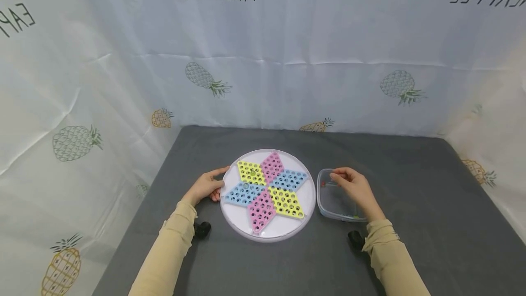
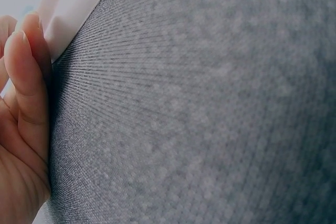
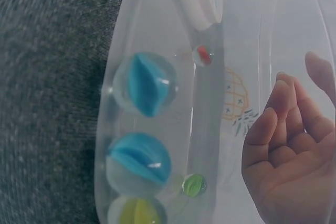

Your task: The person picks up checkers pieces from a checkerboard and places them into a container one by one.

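A round white Chinese checkers board with a pink, yellow and blue star lies on the table. My left hand touches its left rim, index finger extended; its other fingers are bent beside the white rim. A green marble sits in a yellow section and a clear-looking marble in a blue one. My right hand is over the clear plastic container. Inside are blue marbles, a yellow marble, a green marble and a red marble. Whether its fingertips hold anything is unclear.
A dark grey cloth covers the table. Behind and at both sides hangs a white curtain printed with pineapples. A black device is at the left wrist, and another black device at the right.
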`<action>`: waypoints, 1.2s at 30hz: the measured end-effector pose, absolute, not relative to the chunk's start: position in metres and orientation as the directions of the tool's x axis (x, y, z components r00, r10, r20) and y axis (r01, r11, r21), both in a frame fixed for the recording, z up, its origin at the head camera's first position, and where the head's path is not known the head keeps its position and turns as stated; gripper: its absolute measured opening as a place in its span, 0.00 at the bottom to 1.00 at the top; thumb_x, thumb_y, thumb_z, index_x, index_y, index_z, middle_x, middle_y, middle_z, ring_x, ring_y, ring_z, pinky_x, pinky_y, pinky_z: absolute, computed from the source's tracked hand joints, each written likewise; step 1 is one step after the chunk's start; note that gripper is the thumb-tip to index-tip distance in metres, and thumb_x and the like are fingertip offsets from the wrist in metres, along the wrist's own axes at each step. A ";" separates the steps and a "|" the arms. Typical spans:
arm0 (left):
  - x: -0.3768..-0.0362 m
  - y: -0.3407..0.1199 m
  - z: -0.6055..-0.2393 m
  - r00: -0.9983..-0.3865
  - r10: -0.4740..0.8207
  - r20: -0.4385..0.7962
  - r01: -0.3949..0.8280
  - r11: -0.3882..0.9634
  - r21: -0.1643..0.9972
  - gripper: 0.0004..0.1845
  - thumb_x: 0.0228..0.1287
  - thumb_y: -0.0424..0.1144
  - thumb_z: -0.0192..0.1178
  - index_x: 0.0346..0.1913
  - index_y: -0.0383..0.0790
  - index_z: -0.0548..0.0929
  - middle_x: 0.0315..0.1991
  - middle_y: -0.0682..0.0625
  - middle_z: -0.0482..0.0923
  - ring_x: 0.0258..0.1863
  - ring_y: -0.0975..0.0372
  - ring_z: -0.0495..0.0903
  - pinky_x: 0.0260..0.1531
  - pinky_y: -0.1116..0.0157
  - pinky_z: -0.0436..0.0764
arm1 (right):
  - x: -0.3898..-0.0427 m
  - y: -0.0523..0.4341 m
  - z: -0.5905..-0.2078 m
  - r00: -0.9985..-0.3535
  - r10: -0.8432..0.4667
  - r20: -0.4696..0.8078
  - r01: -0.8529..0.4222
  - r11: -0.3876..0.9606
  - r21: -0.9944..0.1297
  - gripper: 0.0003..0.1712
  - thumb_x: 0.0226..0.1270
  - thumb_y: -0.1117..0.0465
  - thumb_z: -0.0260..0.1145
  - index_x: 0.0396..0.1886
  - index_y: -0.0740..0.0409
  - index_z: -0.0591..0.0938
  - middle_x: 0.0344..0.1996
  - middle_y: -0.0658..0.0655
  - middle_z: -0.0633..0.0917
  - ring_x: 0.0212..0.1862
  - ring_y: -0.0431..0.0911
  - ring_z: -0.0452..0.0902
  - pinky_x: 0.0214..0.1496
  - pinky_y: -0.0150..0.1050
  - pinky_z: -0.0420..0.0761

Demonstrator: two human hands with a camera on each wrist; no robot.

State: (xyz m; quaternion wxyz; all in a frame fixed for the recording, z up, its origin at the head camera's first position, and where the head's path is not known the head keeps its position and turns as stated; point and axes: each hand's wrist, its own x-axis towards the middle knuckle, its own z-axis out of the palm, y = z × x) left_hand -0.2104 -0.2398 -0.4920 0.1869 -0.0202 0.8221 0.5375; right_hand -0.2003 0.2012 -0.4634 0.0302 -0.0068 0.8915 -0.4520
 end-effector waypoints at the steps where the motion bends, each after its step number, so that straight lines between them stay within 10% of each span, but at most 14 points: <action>1: -0.209 -0.238 -0.488 -0.928 0.171 -0.331 -0.235 0.420 0.876 0.32 0.62 0.32 0.53 0.70 0.47 0.62 0.12 0.52 0.71 0.09 0.66 0.72 0.14 0.68 0.76 | -0.200 0.201 -0.463 -0.998 -0.038 -0.046 0.015 0.590 -0.807 0.28 0.63 0.39 0.58 0.51 0.56 0.78 0.42 0.58 0.82 0.36 0.40 0.77 0.42 0.38 0.78; 21: -0.201 -0.235 -0.473 -0.919 0.188 -0.346 -0.254 0.390 0.885 0.31 0.62 0.31 0.52 0.70 0.45 0.62 0.12 0.52 0.72 0.10 0.66 0.73 0.16 0.68 0.77 | -0.201 0.179 -0.436 -0.992 -0.127 0.007 -0.070 0.501 -0.863 0.29 0.63 0.39 0.58 0.54 0.53 0.77 0.46 0.57 0.82 0.45 0.44 0.78 0.48 0.41 0.77; 29: -0.213 -0.243 -0.499 -0.927 0.193 -0.323 -0.231 0.387 0.893 0.32 0.62 0.33 0.53 0.70 0.49 0.61 0.11 0.53 0.70 0.09 0.67 0.71 0.14 0.69 0.76 | -0.203 0.154 -0.423 -0.987 -0.163 0.012 -0.085 0.447 -0.890 0.29 0.62 0.40 0.60 0.54 0.54 0.77 0.44 0.58 0.81 0.40 0.57 0.75 0.35 0.46 0.80; 36: -0.215 -0.244 -0.503 -0.931 0.177 -0.318 -0.226 0.404 0.886 0.31 0.62 0.34 0.53 0.69 0.52 0.63 0.11 0.54 0.70 0.09 0.67 0.71 0.14 0.69 0.76 | -0.207 0.122 -0.416 -0.974 -0.223 0.034 -0.138 0.468 -0.873 0.25 0.63 0.42 0.60 0.52 0.52 0.78 0.42 0.56 0.82 0.38 0.47 0.76 0.39 0.36 0.75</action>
